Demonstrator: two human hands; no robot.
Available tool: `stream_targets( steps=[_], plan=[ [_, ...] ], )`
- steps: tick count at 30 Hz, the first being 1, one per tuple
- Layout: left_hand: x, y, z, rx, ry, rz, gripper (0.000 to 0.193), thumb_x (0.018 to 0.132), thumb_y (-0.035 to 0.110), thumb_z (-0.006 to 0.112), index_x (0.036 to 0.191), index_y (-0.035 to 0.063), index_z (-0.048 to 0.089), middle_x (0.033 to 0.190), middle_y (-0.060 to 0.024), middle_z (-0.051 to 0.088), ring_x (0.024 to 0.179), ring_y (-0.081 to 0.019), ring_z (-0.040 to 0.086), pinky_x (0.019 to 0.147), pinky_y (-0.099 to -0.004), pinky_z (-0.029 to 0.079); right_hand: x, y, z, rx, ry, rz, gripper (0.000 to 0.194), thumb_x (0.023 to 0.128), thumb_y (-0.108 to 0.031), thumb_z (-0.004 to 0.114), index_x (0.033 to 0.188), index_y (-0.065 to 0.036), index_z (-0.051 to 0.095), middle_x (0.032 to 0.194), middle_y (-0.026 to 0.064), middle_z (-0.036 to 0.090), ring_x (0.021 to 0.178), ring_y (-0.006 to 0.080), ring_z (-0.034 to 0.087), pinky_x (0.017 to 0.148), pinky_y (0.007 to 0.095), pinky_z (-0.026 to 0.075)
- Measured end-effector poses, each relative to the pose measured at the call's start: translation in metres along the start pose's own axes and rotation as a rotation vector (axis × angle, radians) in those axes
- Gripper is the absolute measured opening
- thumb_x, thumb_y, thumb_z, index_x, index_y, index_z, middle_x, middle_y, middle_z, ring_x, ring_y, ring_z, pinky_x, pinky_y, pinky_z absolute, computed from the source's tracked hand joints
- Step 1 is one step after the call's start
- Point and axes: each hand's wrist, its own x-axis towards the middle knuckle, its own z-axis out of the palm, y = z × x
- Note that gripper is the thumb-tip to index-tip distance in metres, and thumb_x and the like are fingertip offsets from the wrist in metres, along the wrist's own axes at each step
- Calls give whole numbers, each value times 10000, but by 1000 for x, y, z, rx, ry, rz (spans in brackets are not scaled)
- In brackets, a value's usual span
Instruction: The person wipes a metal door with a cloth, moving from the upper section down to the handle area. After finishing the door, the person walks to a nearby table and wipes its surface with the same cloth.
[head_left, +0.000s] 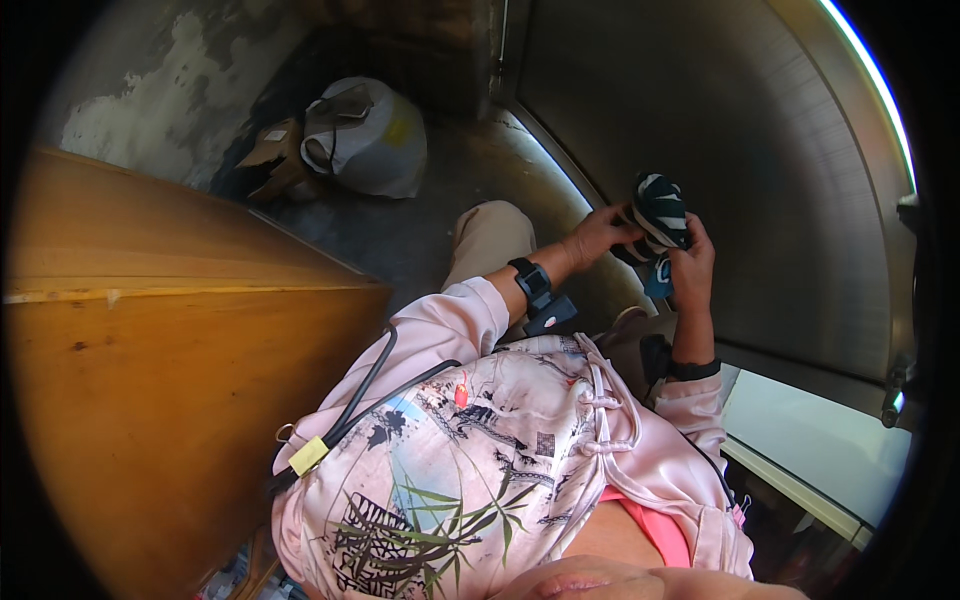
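A dark-and-white striped fabric bundle (660, 210) is held up between my two hands, in front of a large metal door or panel (720, 135). My left hand (604, 234) grips its left side, with fingers and thumb pressed on the fabric. On the other side, my right hand (696, 251) clasps its lower right edge. A small blue item (659, 279) shows just under the bundle, beside my right palm; what it is, I cannot tell. Part of the bundle is hidden behind my fingers.
At left stands a wooden cabinet (187, 360) with its corner towards me. A stuffed white bag (382, 142) and a torn cardboard box (274, 154) rest on the dark floor by a peeling wall. A white surface (810, 442) lies at lower right, beside the metal panel.
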Motion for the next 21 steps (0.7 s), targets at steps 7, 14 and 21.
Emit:
stream_targets(
  steps=[7, 14, 21],
  plan=[
    [27, -7, 16, -417, 88, -20, 403, 854, 307, 592, 1153, 40, 543, 1007, -72, 641, 874, -187, 617, 807, -304, 494, -18, 28, -44, -270, 103, 96, 266, 784, -98, 638, 1033, -21, 588, 829, 48, 624, 772, 104, 566, 698, 258, 453],
    [33, 21, 58, -722, 13, -71, 472, 879, 451, 507, 1166, 77, 548, 1109, -86, 619, 1028, -250, 575, 934, -401, 436, -38, 24, -68, -18, 122, -38, 456, 824, -109, 623, 1257, -64, 488, 906, 55, 622, 824, 112, 571, 745, 273, 471],
    [50, 105, 31, -921, -405, 404, 326, 881, 428, 505, 989, 133, 593, 1043, -57, 611, 1026, -218, 544, 933, -354, 421, -90, 14, -129, -70, 351, -66, 408, 842, -103, 601, 1240, -87, 511, 928, 51, 620, 839, 108, 567, 746, 253, 457]
  ],
)
